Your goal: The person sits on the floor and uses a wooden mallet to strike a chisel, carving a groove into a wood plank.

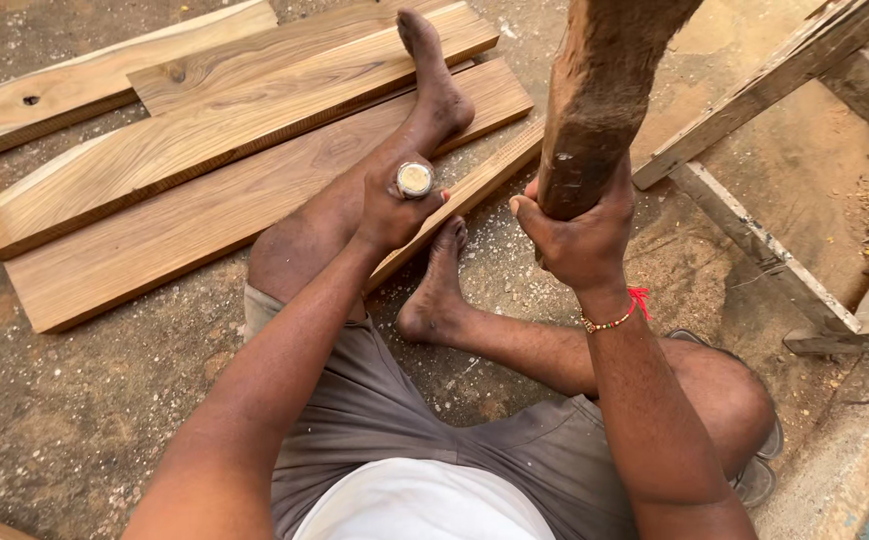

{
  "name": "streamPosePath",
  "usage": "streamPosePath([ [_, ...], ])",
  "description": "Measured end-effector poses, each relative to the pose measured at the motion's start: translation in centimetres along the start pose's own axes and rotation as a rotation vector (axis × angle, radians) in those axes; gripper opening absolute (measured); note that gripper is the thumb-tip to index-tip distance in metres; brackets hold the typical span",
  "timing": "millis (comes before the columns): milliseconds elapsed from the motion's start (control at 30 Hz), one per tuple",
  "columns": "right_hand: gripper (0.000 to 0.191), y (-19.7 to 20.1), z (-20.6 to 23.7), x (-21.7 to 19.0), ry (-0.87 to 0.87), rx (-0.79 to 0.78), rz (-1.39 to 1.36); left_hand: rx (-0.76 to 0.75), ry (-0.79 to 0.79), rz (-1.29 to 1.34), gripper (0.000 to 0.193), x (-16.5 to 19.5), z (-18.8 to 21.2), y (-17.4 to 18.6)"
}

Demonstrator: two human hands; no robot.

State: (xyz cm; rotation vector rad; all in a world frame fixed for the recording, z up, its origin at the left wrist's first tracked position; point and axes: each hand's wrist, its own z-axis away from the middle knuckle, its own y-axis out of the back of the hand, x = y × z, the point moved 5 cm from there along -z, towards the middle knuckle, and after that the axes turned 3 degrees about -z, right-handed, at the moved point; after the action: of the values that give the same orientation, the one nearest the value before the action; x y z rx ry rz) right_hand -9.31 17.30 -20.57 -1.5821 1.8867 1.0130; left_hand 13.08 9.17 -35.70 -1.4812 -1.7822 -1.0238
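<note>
My left hand (395,200) is closed around a tool with a round metal-capped end (415,179) that points up at the camera; the rest of the tool is hidden in my fist. My right hand (580,235) grips a thick, rough brown wooden mallet or club (600,100) that rises toward the top edge of the view. A narrow wooden strip (485,180) lies on the ground under my hands, between my bare feet. My left leg stretches over the planks, and my right foot (435,295) rests beside the strip.
Several pale wooden planks (205,150) lie stacked on the dusty ground at the upper left. A weathered wooden frame (755,240) stands at the right with sawdust around it. A concrete ledge (855,450) runs along the lower right.
</note>
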Motion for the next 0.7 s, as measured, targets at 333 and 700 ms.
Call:
streamPosePath([
  [333,0.064,-0.8,0.4,-3.3,0.033,0.061,-0.080,-0.015,0.049,0.152,0.021,0.2,1.5,1.1],
  [700,0.053,-1.9,2.8,-3.5,-0.086,0.034,-0.105,-0.047,0.039,0.151,0.019,0.3,2.0,2.2],
])
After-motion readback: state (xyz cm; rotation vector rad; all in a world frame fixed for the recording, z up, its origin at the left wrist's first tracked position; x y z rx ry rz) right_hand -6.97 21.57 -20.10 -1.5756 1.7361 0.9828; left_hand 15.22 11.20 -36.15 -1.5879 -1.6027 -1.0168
